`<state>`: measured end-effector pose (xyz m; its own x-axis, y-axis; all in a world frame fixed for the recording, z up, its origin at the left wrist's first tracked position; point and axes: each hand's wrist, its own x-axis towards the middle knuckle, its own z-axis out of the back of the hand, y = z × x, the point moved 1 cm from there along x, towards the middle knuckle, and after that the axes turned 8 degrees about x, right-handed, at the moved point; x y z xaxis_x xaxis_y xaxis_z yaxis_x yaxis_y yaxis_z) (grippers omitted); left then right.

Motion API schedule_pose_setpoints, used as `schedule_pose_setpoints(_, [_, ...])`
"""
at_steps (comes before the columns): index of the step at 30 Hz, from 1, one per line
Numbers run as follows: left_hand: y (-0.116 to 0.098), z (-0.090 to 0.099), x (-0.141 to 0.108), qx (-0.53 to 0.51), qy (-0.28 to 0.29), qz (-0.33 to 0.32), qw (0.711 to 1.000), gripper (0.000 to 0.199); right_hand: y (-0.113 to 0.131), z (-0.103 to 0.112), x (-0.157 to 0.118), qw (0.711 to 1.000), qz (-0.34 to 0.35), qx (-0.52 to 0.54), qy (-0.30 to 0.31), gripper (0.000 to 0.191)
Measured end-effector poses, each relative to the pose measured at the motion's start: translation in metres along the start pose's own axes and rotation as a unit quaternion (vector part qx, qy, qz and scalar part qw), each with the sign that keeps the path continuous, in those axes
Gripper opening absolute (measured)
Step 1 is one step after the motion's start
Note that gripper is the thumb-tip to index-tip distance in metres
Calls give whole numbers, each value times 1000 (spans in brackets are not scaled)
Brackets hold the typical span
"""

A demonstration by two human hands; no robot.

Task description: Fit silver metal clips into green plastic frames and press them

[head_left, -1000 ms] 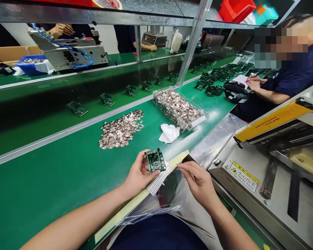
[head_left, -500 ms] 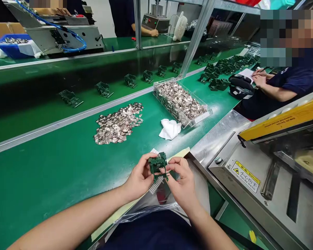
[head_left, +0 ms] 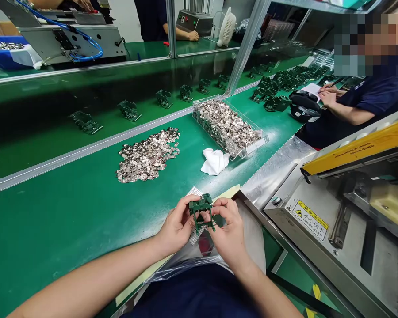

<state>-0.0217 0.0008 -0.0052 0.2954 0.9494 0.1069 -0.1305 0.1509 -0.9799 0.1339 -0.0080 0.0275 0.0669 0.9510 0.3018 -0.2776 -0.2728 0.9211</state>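
Circuit-board assembly (head_left: 201, 204), one, held at the bench (head_left: 69, 221) edge: left hand (head_left: 175, 226) closed on its left side, right hand (head_left: 231, 232) bent-fingered against its right; fingertips partly hidden, right grip undetermined. One gridded strip (head_left: 194, 191) behind, partly covered. Outward: one white tissue (head_left: 215, 161); one heap of metal pieces (head_left: 147, 157) and one clear box (head_left: 253, 147) of them, uncountable. Six boards (head_left: 129, 110) left of the slanted post (head_left: 248, 48); farther boards (head_left: 285, 81) overlap, count unclear.
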Motion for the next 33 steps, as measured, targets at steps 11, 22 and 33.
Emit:
schedule_pose_setpoints(11, [-10, -3, 3, 5, -33, 43, 999, 32, -8, -1, -8, 988, -97, 118, 16, 9])
schedule_pose_setpoints(22, [-17, -7, 1, -43, -69, 73, 994, 26, -5, -7, -6, 963, -150, 225, -14, 11])
schedule_pose_setpoints(33, [-24, -10, -2, -59, -105, 87, 989, 27, -2, -12, -7, 968, -121, 217, -42, 15])
